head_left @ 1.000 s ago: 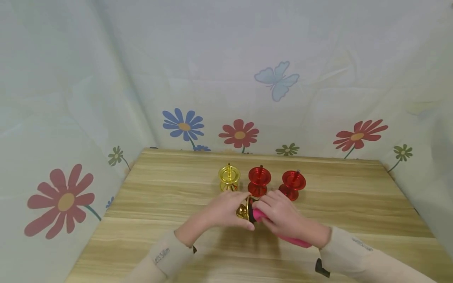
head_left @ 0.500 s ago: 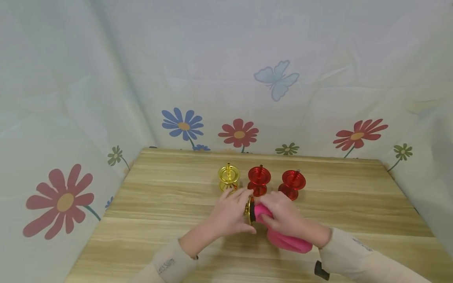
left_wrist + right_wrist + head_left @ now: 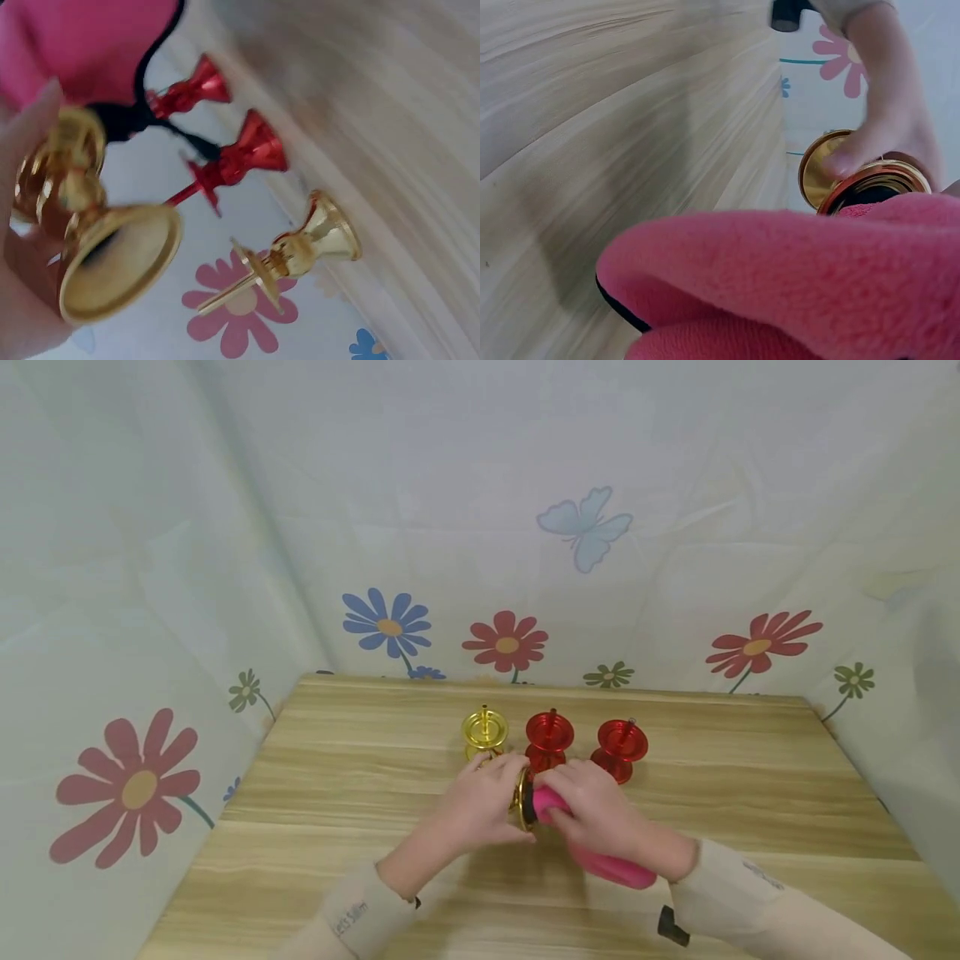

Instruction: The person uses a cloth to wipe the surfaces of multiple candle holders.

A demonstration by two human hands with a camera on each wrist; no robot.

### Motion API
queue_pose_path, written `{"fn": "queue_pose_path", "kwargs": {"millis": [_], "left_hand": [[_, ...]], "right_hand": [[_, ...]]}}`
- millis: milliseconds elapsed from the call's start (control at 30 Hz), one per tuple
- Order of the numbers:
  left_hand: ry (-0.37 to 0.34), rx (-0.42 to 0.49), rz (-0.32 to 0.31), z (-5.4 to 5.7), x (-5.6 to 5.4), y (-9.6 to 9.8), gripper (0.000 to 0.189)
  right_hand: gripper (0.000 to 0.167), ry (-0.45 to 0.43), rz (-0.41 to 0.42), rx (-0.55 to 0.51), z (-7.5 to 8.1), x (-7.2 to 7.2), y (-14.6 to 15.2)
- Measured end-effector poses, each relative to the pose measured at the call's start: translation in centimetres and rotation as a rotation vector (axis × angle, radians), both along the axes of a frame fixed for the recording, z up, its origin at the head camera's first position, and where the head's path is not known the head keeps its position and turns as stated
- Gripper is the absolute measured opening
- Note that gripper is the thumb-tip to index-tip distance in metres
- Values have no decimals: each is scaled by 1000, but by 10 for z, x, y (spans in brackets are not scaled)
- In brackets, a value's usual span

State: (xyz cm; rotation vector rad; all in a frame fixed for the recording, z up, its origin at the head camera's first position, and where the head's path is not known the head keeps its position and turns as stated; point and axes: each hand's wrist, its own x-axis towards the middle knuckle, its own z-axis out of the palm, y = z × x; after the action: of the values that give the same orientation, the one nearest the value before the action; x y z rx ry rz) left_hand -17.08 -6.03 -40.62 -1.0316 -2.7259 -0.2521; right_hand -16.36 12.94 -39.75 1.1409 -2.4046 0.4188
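My left hand (image 3: 480,802) grips a shiny gold candle holder (image 3: 124,259) tipped on its side above the table; its flared base shows in the left wrist view. In my right hand (image 3: 600,806) is a bunched pink cloth (image 3: 780,277) with black edging, pressed to the holder's dish end. The cloth's loose part hangs below the right hand. Just beyond the hands stand another gold candle holder (image 3: 484,729) and two red ones, a middle red candle holder (image 3: 550,735) and a right red candle holder (image 3: 622,743), all upright with a central spike.
The wood-grain table (image 3: 360,735) carries everything. Behind it hangs a pale curtain (image 3: 450,527) printed with flowers and a butterfly. The standing holders are close to the fingertips of both hands.
The left hand has shifted its grip and covers more of the gold holder than a second ago. The cloth's loose part hangs fuller below the right hand. The standing holders have not moved.
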Motion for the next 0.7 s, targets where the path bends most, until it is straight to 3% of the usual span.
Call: {"fn": "queue_pose_path", "kwargs": {"millis": [67, 133, 200, 300, 500, 600, 700], "left_hand": [[121, -23, 14, -5, 2, 2, 94], [137, -34, 26, -8, 3, 2, 97], [51, -14, 26, -6, 3, 0, 99], [-135, 32, 9, 3, 0, -4, 102], [-417, 90, -81, 14, -10, -11, 93], [-453, 117, -80, 12, -13, -10, 86], [-365, 119, -51, 10, -10, -8, 87]], "right_hand": [[28, -57, -24, -4, 0, -1, 0], [27, -86, -29, 0, 0, -2, 0], [26, -75, -13, 9, 0, -2, 2], [26, -4, 36, 34, -1, -3, 3], [26, 177, 155, 77, 2, -5, 0], [26, 212, 157, 80, 4, -5, -1], [28, 172, 132, 54, 4, -5, -1]]}}
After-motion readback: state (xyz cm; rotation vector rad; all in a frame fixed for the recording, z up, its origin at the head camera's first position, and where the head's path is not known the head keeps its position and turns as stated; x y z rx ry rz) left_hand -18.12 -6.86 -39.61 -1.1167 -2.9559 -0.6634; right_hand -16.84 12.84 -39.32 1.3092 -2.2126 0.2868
